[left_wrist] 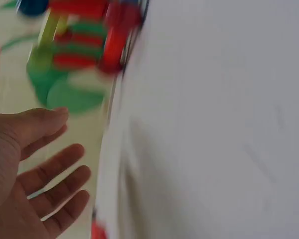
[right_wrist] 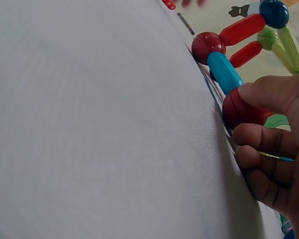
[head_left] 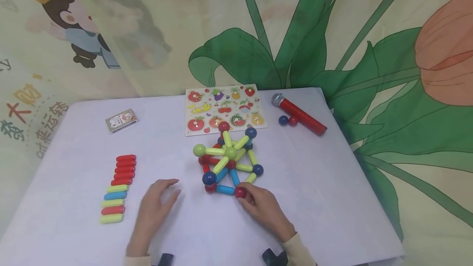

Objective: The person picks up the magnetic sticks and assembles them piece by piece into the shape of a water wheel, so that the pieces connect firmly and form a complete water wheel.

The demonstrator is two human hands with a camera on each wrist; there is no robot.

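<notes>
A structure of balls and rods, apparently a magnetic building toy, stands mid-table, with a light green ball (head_left: 230,152) raised on top and yellow-green rods (head_left: 221,165) spreading from it. My right hand (head_left: 264,208) pinches the red ball (right_wrist: 238,108) at its near corner, the thumb lying on the ball. A blue rod (right_wrist: 225,71) joins that ball to another red ball (right_wrist: 208,48). My left hand (head_left: 157,208) hovers left of the structure, fingers apart and holding nothing. In the left wrist view, the same hand (left_wrist: 37,169) has its fingers spread, and the structure is blurred above it.
Loose red, yellow-green and blue rods (head_left: 115,196) lie in a column at the left. Behind them is a small box (head_left: 122,120). A fruit puzzle board (head_left: 225,110) lies at the back. A red microphone (head_left: 303,116) and two loose balls (head_left: 283,120) lie back right.
</notes>
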